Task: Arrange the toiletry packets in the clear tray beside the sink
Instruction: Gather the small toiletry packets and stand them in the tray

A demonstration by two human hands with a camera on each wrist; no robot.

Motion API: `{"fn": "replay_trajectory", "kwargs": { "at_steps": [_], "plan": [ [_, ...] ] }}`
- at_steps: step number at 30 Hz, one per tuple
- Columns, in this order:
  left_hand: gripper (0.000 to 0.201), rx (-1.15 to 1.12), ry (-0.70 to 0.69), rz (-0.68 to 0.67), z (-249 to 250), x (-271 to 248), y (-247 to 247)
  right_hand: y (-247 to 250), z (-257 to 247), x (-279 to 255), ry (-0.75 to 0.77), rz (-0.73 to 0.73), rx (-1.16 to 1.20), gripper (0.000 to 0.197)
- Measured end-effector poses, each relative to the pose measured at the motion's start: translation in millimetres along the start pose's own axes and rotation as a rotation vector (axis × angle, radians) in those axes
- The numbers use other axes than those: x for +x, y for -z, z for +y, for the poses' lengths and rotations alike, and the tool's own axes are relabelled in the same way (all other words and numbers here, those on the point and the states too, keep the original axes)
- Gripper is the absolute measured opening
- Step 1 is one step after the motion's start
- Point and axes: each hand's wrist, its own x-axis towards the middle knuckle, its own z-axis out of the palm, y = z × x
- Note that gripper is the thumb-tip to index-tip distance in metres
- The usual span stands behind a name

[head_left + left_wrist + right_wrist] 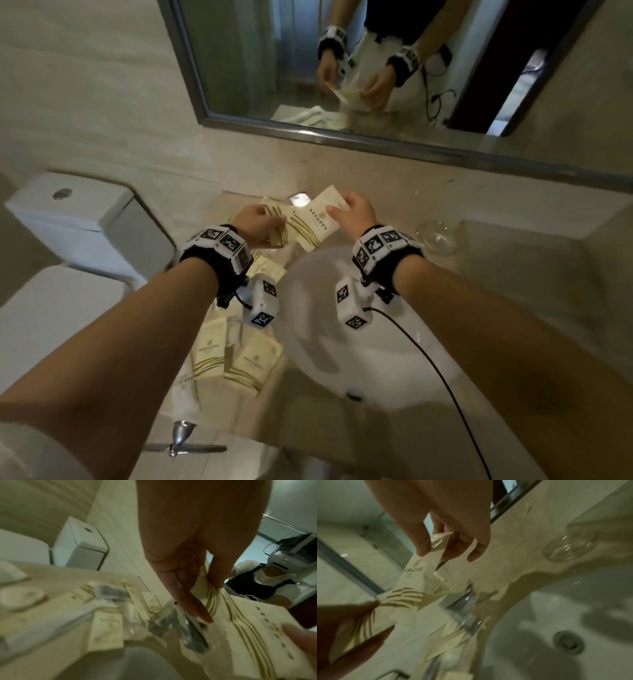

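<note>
Both hands hold cream toiletry packets with gold stripes above the counter, left of the sink [370, 359]. My left hand [274, 222] [211, 603] pinches the striped ends of a small bunch of packets [243, 628]. My right hand [339, 205] [435, 554] pinches the top end of the uppermost packet [308, 222] [412, 570] between thumb and fingers. Below them a clear tray [193, 628] with packets and dark items shows blurred in the left wrist view. More packets [209, 349] lie loose on the counter near me.
A clear glass [438, 236] stands on the counter right of the hands. The faucet [464, 601] sits at the basin's rim. The white toilet tank [68, 212] is to the left, and the mirror [376, 68] hangs behind. A folded white towel [42, 626] lies beside the tray.
</note>
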Motion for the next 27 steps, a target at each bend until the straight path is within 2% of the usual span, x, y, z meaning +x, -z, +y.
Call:
{"fn": "replay_trajectory", "kwargs": {
  "at_steps": [2,4,7,11,13,15,17,20,22,24,27],
  "plan": [
    [0.009,-0.010,0.007,-0.077,9.1,-3.1,-39.0,30.5,16.5,-1.8,-0.044,0.059,-0.009,0.024],
    [0.024,0.014,0.006,-0.155,12.5,-1.4,-77.0,60.1,37.2,-5.1,-0.087,0.117,0.008,0.013],
    [0.037,0.092,-0.037,-0.266,13.5,-1.0,-137.3,105.6,68.6,-13.6,-0.153,0.185,0.018,0.012],
    [0.035,0.144,-0.081,-0.291,11.8,-0.5,-203.1,153.7,110.8,-22.9,-0.216,0.275,0.081,0.027],
    [0.035,0.155,-0.075,-0.301,9.0,0.1,-234.4,180.8,139.5,-28.1,-0.265,0.404,0.099,0.025],
    [0.034,0.156,-0.056,-0.313,3.0,0.7,-264.9,211.0,174.9,-34.6,-0.375,0.548,0.088,0.027],
    [0.034,0.152,-0.035,-0.324,-1.9,-1.7,-289.3,238.1,212.2,-43.1,-0.538,0.616,0.143,0.037],
    [0.035,0.136,0.000,-0.329,-12.2,-0.9,-313.4,264.1,263.0,-48.4,-0.724,0.508,0.238,0.054],
    [0.035,0.128,0.022,-0.345,-18.7,3.0,-324.2,271.5,287.4,-42.2,-0.767,0.468,0.418,0.060],
    [0.034,0.129,0.029,-0.331,-23.5,9.5,-331.6,274.3,293.1,-36.1,-0.765,0.491,0.749,0.068],
    [0.034,0.108,0.039,-0.293,-27.2,20.6,-338.7,276.3,295.7,-23.6,-0.693,0.531,1.162,0.079]
  ]
}}
